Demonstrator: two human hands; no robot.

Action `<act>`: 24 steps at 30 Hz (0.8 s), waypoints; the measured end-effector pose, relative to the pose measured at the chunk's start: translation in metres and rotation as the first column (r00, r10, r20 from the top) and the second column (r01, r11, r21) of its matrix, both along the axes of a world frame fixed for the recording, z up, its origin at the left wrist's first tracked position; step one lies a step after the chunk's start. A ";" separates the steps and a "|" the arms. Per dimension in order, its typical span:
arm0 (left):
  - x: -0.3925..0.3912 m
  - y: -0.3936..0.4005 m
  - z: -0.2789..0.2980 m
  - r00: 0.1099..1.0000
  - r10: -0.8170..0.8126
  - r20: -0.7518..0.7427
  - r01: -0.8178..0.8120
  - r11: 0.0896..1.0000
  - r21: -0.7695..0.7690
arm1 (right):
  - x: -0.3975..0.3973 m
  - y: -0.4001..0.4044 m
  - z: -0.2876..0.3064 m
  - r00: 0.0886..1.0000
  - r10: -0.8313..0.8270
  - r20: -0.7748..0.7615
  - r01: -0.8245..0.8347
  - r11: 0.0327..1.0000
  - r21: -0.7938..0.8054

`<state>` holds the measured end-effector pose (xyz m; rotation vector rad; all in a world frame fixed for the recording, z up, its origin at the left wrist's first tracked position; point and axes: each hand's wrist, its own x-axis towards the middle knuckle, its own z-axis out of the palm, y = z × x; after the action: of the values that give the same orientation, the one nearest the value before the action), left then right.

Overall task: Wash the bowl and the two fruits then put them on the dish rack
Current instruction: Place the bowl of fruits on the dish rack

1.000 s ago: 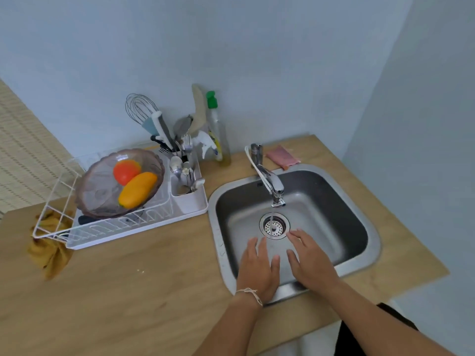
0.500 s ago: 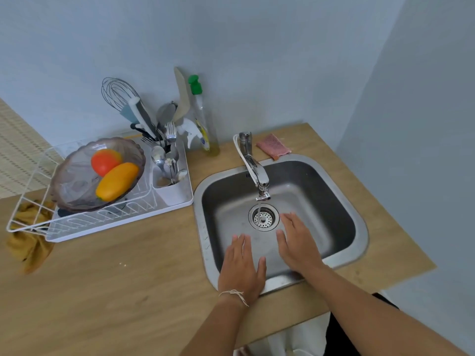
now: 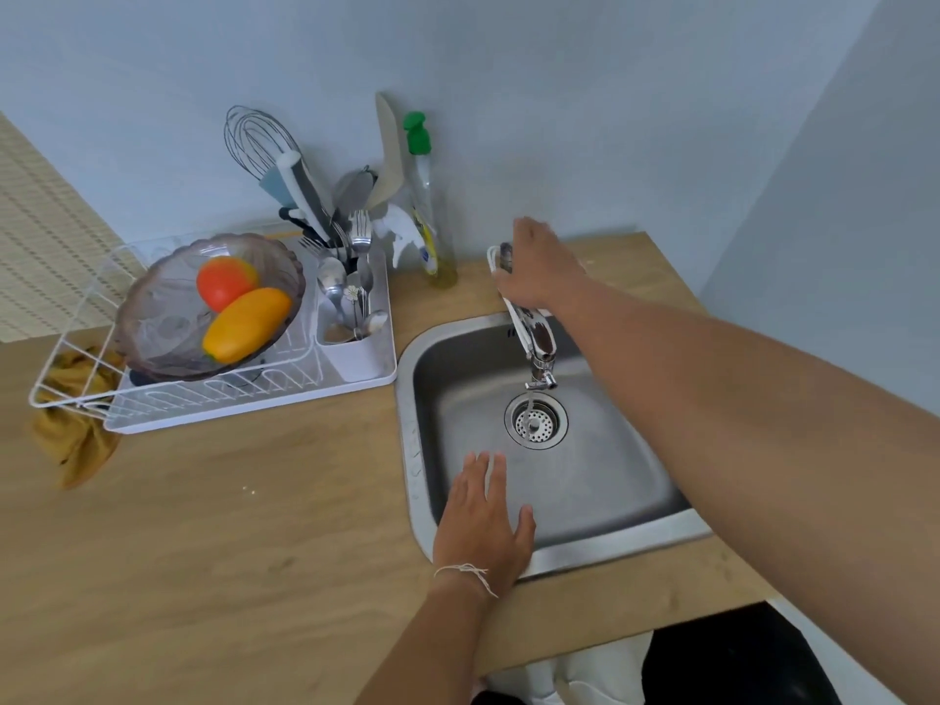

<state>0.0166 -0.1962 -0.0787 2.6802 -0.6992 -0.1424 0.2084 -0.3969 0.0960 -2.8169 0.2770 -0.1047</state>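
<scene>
1. Head view, hands: the right hand [image 3: 539, 269] reaches to the far side of the sink [image 3: 600, 557] and is closed around the tap lever [image 3: 503, 256] at the base of the faucet [image 3: 534, 338]. The left hand [image 3: 483, 526] lies flat and released, fingers spread, over the sink's near left corner, grasping nothing.

2. Head view, task things: the ribbed glass bowl [image 3: 168, 307] sits tilted in the white dish rack [image 3: 218, 404] on the left of the wooden counter [image 3: 203, 526]. Inside it lie the red-orange round fruit [image 3: 224, 282] and, touching it on the near side, the yellow-orange oblong fruit [image 3: 244, 325]. By the look of it, the washing and racking are done.

3. Head view, water: a thin stream seems to fall from the spout onto the drain strainer [image 3: 535, 422]; it is faint, so I cannot be sure.

4. Risks, as I judge them:
   - The lever may be turned the wrong way, and water would splash off the basin onto the counter.
   - The bowl leans on the rack wires; a knock to the rack could tip it and roll the fruits out.
   - The dish soap bottle [image 3: 427, 216] stands just left of the reaching arm's hand; a careless pull back could topple it.
</scene>
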 end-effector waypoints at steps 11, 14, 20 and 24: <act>0.000 0.001 -0.003 1.000 0.004 -0.029 -0.005 1.000 -0.003 | 0.004 0.000 -0.037 0.995 -0.004 -0.102 -0.017 0.978 -0.210; -0.001 0.002 -0.003 0.999 0.022 -0.023 -0.023 1.000 -0.013 | 0.003 0.004 -0.037 0.981 -0.045 -0.189 -0.006 0.965 -0.264; 0.005 0.000 0.002 0.998 0.028 -0.050 -0.027 1.000 0.013 | -0.004 0.005 -0.033 0.993 -0.002 -0.118 -0.029 0.967 -0.253; 0.004 0.000 0.001 0.997 0.045 -0.058 -0.044 0.999 0.014 | -0.012 0.011 -0.035 0.998 0.050 -0.037 -0.057 0.973 -0.223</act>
<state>0.0202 -0.1959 -0.0773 2.6902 -0.6225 -0.2135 0.1969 -0.3855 0.0611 -3.0499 0.2074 -0.0849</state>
